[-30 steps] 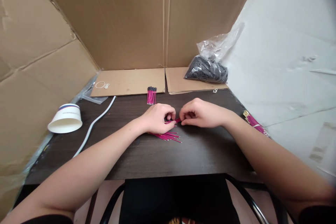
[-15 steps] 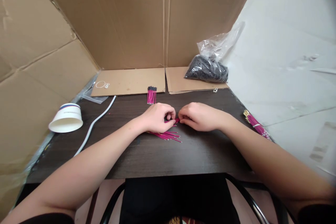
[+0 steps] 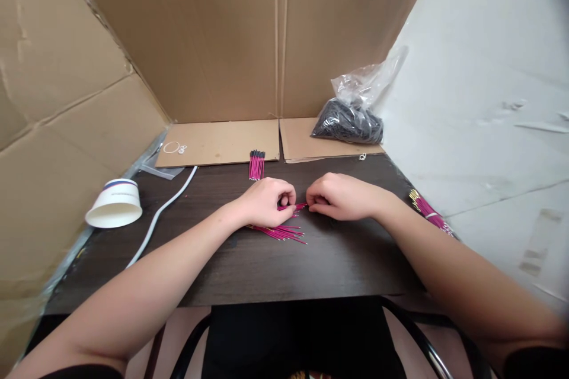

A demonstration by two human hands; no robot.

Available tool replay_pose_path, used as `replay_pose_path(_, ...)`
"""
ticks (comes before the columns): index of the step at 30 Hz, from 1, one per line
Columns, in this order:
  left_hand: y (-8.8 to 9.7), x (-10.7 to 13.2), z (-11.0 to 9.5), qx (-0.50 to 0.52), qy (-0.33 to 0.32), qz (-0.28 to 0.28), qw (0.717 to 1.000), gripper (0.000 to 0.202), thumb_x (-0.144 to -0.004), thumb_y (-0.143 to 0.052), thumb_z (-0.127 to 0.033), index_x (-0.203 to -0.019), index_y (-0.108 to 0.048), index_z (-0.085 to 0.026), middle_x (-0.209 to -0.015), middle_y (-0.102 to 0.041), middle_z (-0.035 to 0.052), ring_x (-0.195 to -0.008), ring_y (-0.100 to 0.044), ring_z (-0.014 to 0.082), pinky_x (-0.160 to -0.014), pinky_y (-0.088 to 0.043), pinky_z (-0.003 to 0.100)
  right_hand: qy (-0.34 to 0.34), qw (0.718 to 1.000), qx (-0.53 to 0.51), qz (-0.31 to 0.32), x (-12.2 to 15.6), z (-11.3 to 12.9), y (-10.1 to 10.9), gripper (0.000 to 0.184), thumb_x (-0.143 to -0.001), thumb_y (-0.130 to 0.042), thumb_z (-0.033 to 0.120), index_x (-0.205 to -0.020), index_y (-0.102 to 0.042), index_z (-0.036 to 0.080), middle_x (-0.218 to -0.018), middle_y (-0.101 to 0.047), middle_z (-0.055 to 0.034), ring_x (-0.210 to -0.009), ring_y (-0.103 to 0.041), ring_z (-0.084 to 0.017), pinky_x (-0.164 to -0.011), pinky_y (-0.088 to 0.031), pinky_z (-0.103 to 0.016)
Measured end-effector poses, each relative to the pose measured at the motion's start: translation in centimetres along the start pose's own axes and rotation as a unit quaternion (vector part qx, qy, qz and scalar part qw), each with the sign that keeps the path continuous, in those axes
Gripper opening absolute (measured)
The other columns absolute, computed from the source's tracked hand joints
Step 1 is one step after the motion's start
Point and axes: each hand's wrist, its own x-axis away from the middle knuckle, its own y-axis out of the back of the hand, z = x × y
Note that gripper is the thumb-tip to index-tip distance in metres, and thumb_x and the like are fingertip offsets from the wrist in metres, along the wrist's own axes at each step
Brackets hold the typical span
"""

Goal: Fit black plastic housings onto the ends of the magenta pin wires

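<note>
Over the middle of the dark table, my left hand (image 3: 269, 202) is closed around several magenta wires (image 3: 301, 206), whose silvery tips point right. A loose pile of magenta wires (image 3: 281, 233) lies on the table just below and partly under this hand. My right hand (image 3: 335, 196) faces it a short distance to the right, thumb and fingers pinched together close to the tips of the held wires. Whatever is between its fingertips is too small or hidden to make out. Beyond my left hand lies a neat row of magenta wires with black sleeves (image 3: 256, 164).
A clear bag of dark small parts (image 3: 349, 121) rests on a flat cardboard sheet (image 3: 222, 142) at the back right. A white paper cup (image 3: 116, 204) lies tipped at left beside a white cable (image 3: 162, 210). A tied wire bundle (image 3: 430, 213) is at the right edge. Cardboard walls stand behind and left.
My right hand has drawn slightly right, so the gap between the hands is wider and the held wires' tips show more. My left hand stays nearly in place. The view has tilted slightly.
</note>
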Motion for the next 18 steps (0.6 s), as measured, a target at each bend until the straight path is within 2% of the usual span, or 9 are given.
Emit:
replay_pose_path(6,0.0,0.0,0.0,0.004,0.002,0.0,1.0,0.003,-0.083,-0.073,-0.02,-0.08,-0.072,-0.019,-0.075,-0.068,0.0003,-0.066,-0.057,0.0144,-0.063,-0.042,0.029,-0.024,0.999,-0.03,0.022,0.6,-0.2,0.8,0.01,-0.09,-0.064,0.017,-0.082,-0.071,0.019,-0.072,-0.068,0.0003,-0.063,-0.052,-0.014,-0.064,-0.035,-0.029)
replay_pose_path(12,0.3,0.2,-0.2,0.001,-0.017,0.024,1.0,0.004,-0.077,-0.071,-0.016,-0.077,-0.071,-0.02,-0.073,-0.067,-0.001,-0.068,-0.058,0.0152,-0.066,-0.042,0.03,-0.054,0.994,-0.056,0.079,1.2,-0.2,1.8,0.009,-0.088,-0.067,0.021,-0.081,-0.072,0.02,-0.068,-0.066,0.0024,-0.06,-0.052,-0.014,-0.063,-0.037,-0.029)
replay_pose_path(15,0.4,0.2,-0.2,0.002,-0.037,0.034,0.999,0.004,-0.078,-0.071,-0.016,-0.077,-0.07,-0.02,-0.075,-0.067,-0.0009,-0.072,-0.061,0.016,-0.069,-0.044,0.031,-0.058,0.995,-0.039,0.07,1.2,-0.5,1.9,0.012,-0.091,-0.072,0.029,-0.083,-0.07,0.02,-0.072,-0.066,0.0011,-0.064,-0.054,-0.015,-0.064,-0.036,-0.03)
replay_pose_path(16,0.5,0.2,-0.2,0.002,-0.039,0.036,0.999,0.004,-0.079,-0.072,-0.018,-0.077,-0.069,-0.02,-0.075,-0.067,-0.0009,-0.072,-0.061,0.016,-0.07,-0.044,0.031,-0.059,0.996,-0.036,0.059,1.2,-0.7,1.9,0.018,-0.089,-0.077,0.036,-0.086,-0.068,0.021,-0.076,-0.067,0.0003,-0.067,-0.055,-0.016,-0.064,-0.037,-0.03)
replay_pose_path(18,0.6,0.2,-0.2,0.002,-0.039,0.04,0.998,0.009,-0.084,-0.075,-0.024,-0.078,-0.069,-0.02,-0.075,-0.067,-0.0008,-0.072,-0.061,0.0162,-0.07,-0.044,0.031,-0.062,0.997,-0.032,0.033,1.2,-1.2,1.5,0.047,-0.078,-0.09,0.056,-0.097,-0.065,0.021,-0.092,-0.068,-0.0025,-0.077,-0.058,-0.019,-0.066,-0.039,-0.03)
